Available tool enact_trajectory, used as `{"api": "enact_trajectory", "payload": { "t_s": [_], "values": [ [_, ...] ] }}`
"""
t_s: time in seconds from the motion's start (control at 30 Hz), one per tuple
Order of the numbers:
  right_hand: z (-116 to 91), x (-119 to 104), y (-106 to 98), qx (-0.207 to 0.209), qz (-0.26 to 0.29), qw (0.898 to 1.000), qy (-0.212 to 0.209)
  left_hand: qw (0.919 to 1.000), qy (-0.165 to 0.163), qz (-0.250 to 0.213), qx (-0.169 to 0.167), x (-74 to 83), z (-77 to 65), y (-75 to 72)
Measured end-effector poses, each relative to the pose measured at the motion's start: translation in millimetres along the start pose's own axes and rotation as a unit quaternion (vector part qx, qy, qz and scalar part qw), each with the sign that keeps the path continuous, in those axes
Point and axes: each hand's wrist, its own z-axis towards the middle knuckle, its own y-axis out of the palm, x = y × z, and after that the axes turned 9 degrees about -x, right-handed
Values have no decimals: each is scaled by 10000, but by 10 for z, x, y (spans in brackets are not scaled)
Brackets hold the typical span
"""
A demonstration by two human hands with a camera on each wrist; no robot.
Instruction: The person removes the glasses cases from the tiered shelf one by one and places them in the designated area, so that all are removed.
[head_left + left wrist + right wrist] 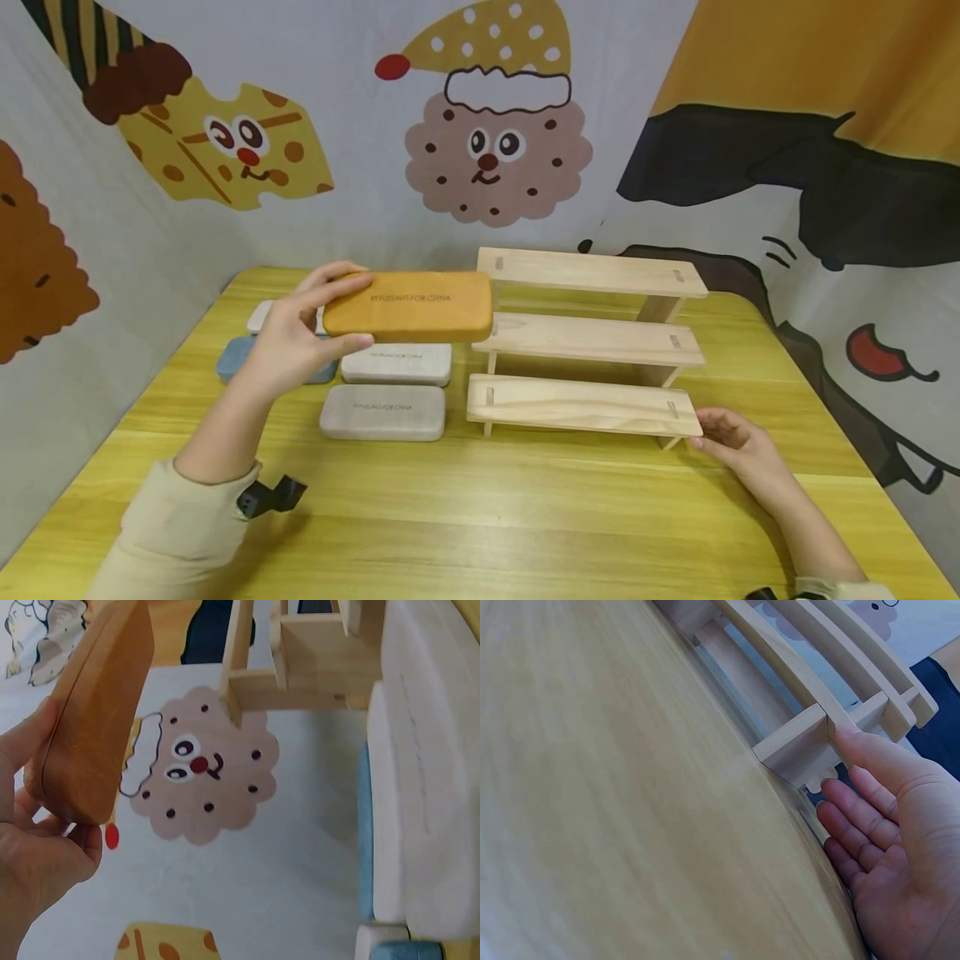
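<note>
My left hand point(296, 329) grips an orange glasses case point(408, 304) by its left end, fingers along the top and thumb below. Dark lettering runs across the case. Raised above the table, it overlaps the left ends of a three-tier wooden display stand point(585, 404) in the head view. A seam shows along the side of the orange case point(97, 712) in the left wrist view. My right hand point(892, 832) is at the stand's right end, thumb tip touching the lowest tier, the other fingers loosely bent and holding nothing.
Left of the stand lie more cases: a grey one point(382, 412) in front, a white one point(397, 364) behind it, a blue one point(236, 358) and another white one point(260, 315) partly behind my left hand. A printed cloth point(360, 192) hangs behind the wooden table point(480, 517).
</note>
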Motion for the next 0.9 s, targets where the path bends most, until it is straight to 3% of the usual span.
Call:
{"api": "enact_trajectory", "payload": {
  "t_s": [0.23, 0.63, 0.9],
  "values": [
    [-3, -5, -1, 7, -16, 10000, 10, 9996, 277, -112, 23, -83, -149, -130],
    [-1, -7, 5, 21, 21, 10000, -9, 9948, 731, -705, 17, -245, -390, -320],
    [-2, -15, 5, 17, 4, 10000, -7, 9963, 413, -758, 45, -289, -583, -467]
  ]
}}
